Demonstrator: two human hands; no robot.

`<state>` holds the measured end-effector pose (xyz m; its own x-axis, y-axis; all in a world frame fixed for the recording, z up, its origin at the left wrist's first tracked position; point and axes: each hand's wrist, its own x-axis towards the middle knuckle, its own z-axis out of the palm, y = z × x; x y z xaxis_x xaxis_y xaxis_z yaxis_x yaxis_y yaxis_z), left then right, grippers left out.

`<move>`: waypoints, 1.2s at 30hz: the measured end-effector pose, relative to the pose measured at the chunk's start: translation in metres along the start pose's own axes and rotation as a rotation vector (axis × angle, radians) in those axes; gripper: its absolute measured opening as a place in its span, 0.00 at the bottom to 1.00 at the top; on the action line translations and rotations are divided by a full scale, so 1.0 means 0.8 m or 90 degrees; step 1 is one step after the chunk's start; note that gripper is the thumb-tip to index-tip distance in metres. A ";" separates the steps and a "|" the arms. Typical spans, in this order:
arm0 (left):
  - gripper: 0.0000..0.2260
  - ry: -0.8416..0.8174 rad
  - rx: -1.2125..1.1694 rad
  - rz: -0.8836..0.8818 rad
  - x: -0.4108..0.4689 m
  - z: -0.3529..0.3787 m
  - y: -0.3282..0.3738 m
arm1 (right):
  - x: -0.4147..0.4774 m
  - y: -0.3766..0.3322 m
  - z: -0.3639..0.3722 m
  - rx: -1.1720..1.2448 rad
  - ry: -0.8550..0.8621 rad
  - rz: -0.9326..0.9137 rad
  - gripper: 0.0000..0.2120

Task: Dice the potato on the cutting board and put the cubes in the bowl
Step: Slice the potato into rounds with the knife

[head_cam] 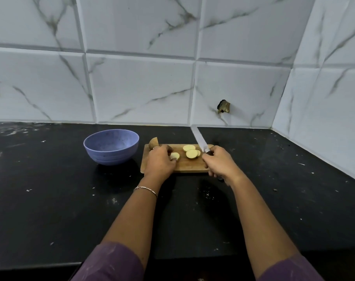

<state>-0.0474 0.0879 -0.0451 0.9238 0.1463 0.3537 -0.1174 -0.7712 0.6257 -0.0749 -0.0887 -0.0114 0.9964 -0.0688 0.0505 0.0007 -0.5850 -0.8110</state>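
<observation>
A wooden cutting board [189, 167] lies on the black counter. On it are pale round potato slices [191, 153] near the middle, and an uncut brown potato end [153, 143] sits at the board's far left corner. My left hand [160, 161] pinches one slice [175, 156] at the board's left side. My right hand [219, 162] grips the dark handle of a knife [199, 140], whose blade points up and away over the board's right end. A blue bowl [111, 146], holding nothing, stands left of the board.
The black counter [51, 199] runs wide to both sides, flecked with white specks. A marble-tiled wall [140, 88] stands close behind the board, and a side wall closes the right corner. The counter's front edge lies near my elbows.
</observation>
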 end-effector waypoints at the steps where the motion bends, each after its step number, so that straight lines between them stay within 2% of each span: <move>1: 0.17 0.002 0.015 0.007 0.000 0.000 0.000 | 0.001 0.001 -0.001 -0.018 0.013 0.001 0.12; 6: 0.20 -0.039 0.089 0.022 0.008 0.008 0.000 | -0.001 0.010 0.001 -0.184 0.025 0.012 0.11; 9: 0.18 -0.058 0.145 0.052 0.011 0.008 0.004 | -0.006 0.009 0.003 -0.243 0.035 0.012 0.11; 13: 0.13 -0.046 0.160 0.072 0.015 0.008 0.007 | -0.011 0.007 0.011 -0.271 0.028 -0.011 0.17; 18: 0.14 0.001 0.152 0.055 0.010 -0.001 0.012 | -0.016 0.002 0.023 -0.297 0.018 -0.040 0.13; 22: 0.14 0.066 0.020 -0.043 0.018 -0.006 -0.001 | -0.017 0.000 0.031 -0.299 0.017 -0.058 0.11; 27: 0.12 0.089 -0.219 -0.183 0.023 -0.022 -0.002 | -0.023 -0.008 0.043 -0.300 -0.013 -0.090 0.16; 36: 0.14 0.062 -0.396 -0.236 0.026 -0.021 -0.008 | -0.033 -0.018 0.068 -0.318 -0.019 -0.159 0.23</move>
<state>-0.0335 0.1064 -0.0297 0.9097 0.4069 0.0836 -0.0147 -0.1696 0.9854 -0.0962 -0.0345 -0.0326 0.9730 0.1403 0.1833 0.2044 -0.8926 -0.4019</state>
